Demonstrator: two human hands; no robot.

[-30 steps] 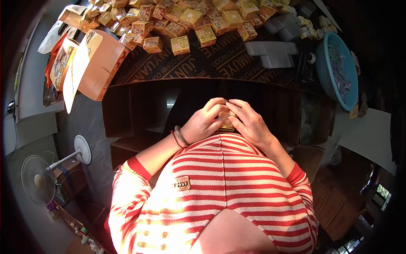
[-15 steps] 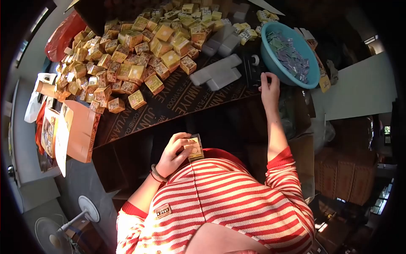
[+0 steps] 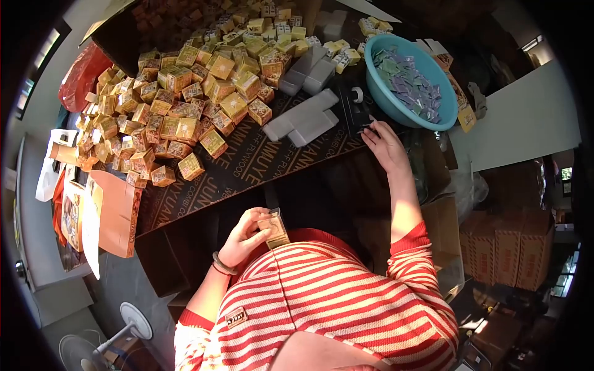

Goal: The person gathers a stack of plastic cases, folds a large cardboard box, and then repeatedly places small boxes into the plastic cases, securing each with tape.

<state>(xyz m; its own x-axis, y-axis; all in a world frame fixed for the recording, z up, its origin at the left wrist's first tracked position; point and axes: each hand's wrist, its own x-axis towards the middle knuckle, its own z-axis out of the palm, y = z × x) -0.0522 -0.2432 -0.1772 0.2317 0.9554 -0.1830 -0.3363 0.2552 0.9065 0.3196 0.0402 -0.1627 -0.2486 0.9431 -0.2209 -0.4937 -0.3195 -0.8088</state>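
Note:
My left hand [image 3: 243,237] is closed around a small yellowish box with clear-looking sides [image 3: 276,230], held close to the striped top. My right hand [image 3: 388,147] reaches to the table's front edge. Its thumb and fingers come together at the near end of a black tape dispenser [image 3: 356,116] that carries a white roll. Whatever lies between those fingertips is too small to make out. Left of the dispenser, clear plastic boxes [image 3: 314,125] lie on the dark printed board.
A large pile of small yellow boxes [image 3: 185,111] covers the table's left and back. A blue basin [image 3: 455,102] of green and purple packets stands behind my right hand. An open orange carton [image 3: 117,213] sits at left; brown cartons [image 3: 507,250] are stacked at right.
The view has shifted slightly. My right hand's fingers have opened out a little and turned at the dispenser's end. The box in my left hand has tilted and sits slightly lower.

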